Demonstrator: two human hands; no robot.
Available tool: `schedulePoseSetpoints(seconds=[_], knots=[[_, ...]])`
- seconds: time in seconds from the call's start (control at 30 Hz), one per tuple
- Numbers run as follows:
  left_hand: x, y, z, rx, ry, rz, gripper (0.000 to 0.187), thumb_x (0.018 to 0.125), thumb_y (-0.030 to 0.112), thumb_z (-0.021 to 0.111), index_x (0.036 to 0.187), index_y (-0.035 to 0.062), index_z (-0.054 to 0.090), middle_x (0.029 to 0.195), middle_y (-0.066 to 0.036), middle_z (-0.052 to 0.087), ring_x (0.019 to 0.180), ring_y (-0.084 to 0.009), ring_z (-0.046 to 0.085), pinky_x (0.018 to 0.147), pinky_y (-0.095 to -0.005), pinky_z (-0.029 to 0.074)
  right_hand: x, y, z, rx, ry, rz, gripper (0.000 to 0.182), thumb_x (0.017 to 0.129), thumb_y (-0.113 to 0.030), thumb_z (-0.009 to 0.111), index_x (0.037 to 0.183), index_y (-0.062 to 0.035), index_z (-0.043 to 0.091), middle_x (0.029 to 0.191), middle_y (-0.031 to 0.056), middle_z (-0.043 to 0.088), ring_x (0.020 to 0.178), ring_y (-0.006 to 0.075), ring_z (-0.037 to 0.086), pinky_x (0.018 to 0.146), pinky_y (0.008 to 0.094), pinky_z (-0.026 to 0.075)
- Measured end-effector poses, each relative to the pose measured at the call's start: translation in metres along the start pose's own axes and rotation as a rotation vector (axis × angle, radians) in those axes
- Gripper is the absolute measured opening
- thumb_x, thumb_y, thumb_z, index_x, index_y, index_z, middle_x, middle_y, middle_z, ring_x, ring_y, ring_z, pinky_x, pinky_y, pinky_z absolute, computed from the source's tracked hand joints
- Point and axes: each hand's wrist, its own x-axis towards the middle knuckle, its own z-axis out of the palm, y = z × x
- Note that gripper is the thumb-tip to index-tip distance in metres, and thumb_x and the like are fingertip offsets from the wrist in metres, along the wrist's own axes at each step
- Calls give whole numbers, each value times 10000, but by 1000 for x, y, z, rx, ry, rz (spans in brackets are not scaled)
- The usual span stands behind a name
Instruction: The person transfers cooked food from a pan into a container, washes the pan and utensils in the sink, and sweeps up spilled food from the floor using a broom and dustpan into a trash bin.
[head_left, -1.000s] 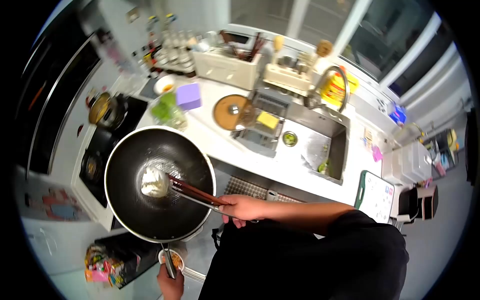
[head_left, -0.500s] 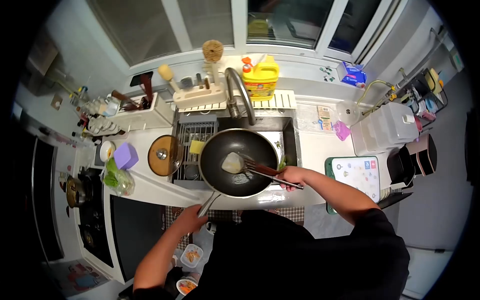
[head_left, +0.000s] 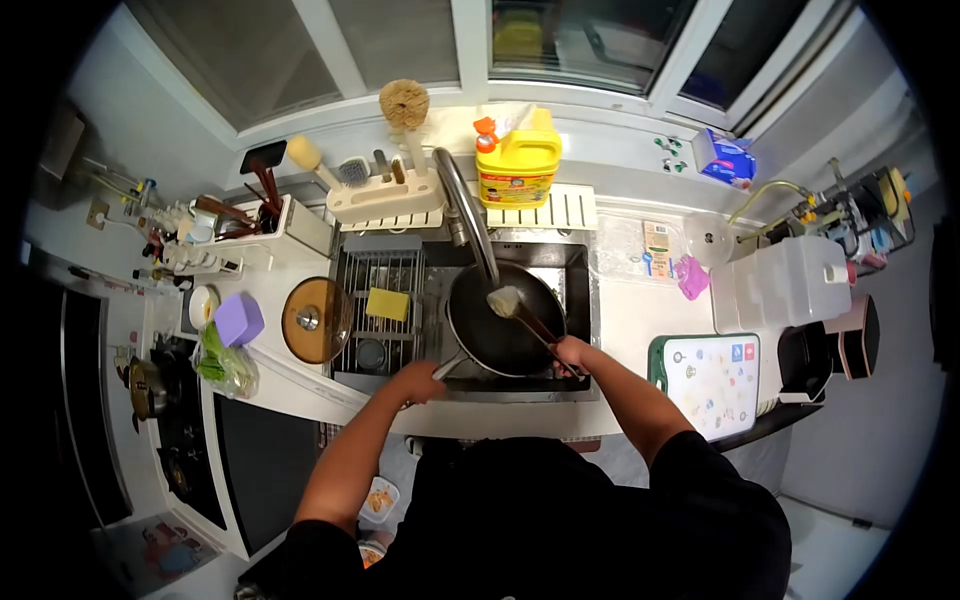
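The left hand (head_left: 422,381) is wrapped around the handle (head_left: 452,366) of the wok (head_left: 482,338), which is within the edges of the sink (head_left: 594,300), nearer the front one; the right hand (head_left: 572,353) pinches cooking utensils (head_left: 537,326).

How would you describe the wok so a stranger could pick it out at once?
Below the window, find the metal sink with a curved tap. Beneath that tap is the wok, its handle in the left hand. Unlike the grey wire rack beside it, it is round and dark inside.
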Motion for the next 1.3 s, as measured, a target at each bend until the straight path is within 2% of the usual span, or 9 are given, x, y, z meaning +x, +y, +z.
schedulePoseSetpoints(seconds=[0.13, 0.2, 0.3, 0.43, 0.67, 0.9, 1.03, 1.1, 1.3], knots=[[-4, -3, -6, 410, 187, -46, 305, 753, 255, 683, 1013, 98, 713, 1047, -181, 688, 1005, -322, 670, 814, -451, 553, 41, 21, 5, -76, -4, -71, 326, 991, -296, 513, 1002, 11, 624, 762, 130, 630, 626, 265, 649, 550, 414, 535], [5, -22, -7, 466, 252, -52, 296, 756, 248, 687, 1013, 104, 714, 1035, -175, 681, 998, -326, 672, 819, -451, 555, 84, 35, 3, -669, 85, -260, 384, 954, -304, 540, 1046, 47, 665, 966, 247, 704, 849, 399, 705, 755, 479, 558], [2, -21, -5, 550, 368, -106, 209, 806, 190, 659, 984, 98, 718, 1055, -144, 662, 1011, -318, 671, 837, -443, 554, 75, 32, 17, -889, 259, -334, 408, 953, -272, 468, 886, 36, 727, 880, 223, 715, 884, 413, 695, 810, 466, 555], [28, -49, 18, 689, 521, -106, 194, 863, 104, 583, 1012, 77, 705, 1074, -133, 665, 987, -311, 679, 786, -450, 561, 132, 61, 13, -862, 298, -194, 307, 892, -235, 571, 1034, 12, 686, 1035, 245, 696, 970, 396, 690, 820, 479, 563], [29, -56, 34, 529, 691, -114, 152, 832, 109, 601, 929, 97, 718, 979, -111, 656, 977, -307, 649, 818, -471, 504, 99, 45, 22, -764, 470, -339, 387, 818, -231, 642, 1082, 46, 585, 1074, 323, 649, 1050, 496, 622, 902, 533, 505], [-102, -28, 75, -133, 833, 125, 261, 901, 178, 598, 1152, 109, 613, 1072, -126, 599, 1021, -342, 614, 841, -467, 513, 100, 30, 22, -981, 598, -401, 463, 814, -259, 647, 1132, 73, 593, 1127, 317, 641, 1093, 471, 611, 965, 535, 480], [-194, -78, 180, -212, 850, -98, 193, 954, 268, 531, 1059, 154, 646, 1062, -81, 617, 1034, -327, 619, 842, -470, 518, 117, 7, 3, -1304, 268, -456, 456, 820, -334, 630, 1038, 65, 669, 1089, 299, 678, 1044, 426, 665, 892, 498, 524], [-256, -112, 270, -274, 926, -395, 156, 933, 244, 547, 973, 141, 657, 1031, -95, 631, 1014, -335, 622, 832, -483, 518, 194, 10, -37, -1066, 422, -365, 438, 814, -347, 632, 981, 53, 692, 1068, 275, 696, 1029, 403, 675, 857, 474, 524], [-399, -116, 649, -976, 1159, -1344, 268, 907, 249, 508, 928, 61, 698, 1034, -184, 685, 951, -395, 661, 822, -508, 533, -32, -61, 102, -1253, 221, -1115, 341, 938, -298, 573, 924, 31, 661, 849, 205, 673, 789, 296, 655, 668, 413, 497]])
